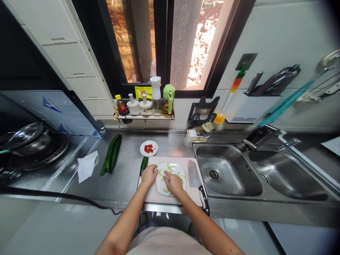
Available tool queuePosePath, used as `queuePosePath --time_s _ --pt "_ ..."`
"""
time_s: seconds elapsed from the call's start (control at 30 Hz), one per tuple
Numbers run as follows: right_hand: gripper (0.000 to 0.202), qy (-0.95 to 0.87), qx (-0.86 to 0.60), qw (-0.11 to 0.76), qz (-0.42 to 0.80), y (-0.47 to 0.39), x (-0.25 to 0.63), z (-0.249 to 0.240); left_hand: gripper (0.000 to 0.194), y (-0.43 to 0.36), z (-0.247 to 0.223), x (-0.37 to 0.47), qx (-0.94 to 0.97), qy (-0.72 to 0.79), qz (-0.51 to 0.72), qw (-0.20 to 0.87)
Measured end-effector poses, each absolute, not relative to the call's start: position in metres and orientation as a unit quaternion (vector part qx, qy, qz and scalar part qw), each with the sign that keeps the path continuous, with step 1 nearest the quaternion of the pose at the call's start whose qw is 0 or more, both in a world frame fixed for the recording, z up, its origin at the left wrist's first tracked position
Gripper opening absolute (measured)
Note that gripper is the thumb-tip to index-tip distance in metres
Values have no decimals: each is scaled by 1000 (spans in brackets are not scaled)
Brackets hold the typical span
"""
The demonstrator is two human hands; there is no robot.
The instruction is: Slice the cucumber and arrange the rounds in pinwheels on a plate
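Note:
A squarish white plate (158,188) lies on the pale cutting board (151,198), with several thin green cucumber slices (166,190) set out on it in small groups. My left hand (149,175) is at the plate's left rim, its fingers close together; anything between them is too small to make out. Over the middle of the plate is my right hand (173,182), fingers bent down near the slices, and what they hold, if anything, is hidden. A cut cucumber piece (144,165) sits at the board's upper left. The knife (194,173) rests along the board's right side.
Behind the board is a small plate (142,150) of red pieces. Two whole cucumbers (111,154) and a white paper (87,165) lie to the left. A double sink (225,170) is on the right, a pot (30,141) at far left, and a condiment rack (148,117) behind.

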State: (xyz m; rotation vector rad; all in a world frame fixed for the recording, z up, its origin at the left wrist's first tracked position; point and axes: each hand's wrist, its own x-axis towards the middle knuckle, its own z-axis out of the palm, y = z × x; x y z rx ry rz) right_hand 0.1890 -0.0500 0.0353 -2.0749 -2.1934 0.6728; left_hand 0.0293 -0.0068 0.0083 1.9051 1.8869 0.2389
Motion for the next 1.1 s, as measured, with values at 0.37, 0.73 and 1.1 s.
queuePosePath --time_s 0.37,0.73,1.1 --pt "49 -637 -674 256 275 -85 253 34 31 13 11 12 732 672 36 110" --pt "48 -620 -666 289 298 -90 259 39 23 24 9 13 768 635 -18 83" --pt "48 -633 -662 272 294 -89 252 41 20 12 7 20 746 657 15 112"
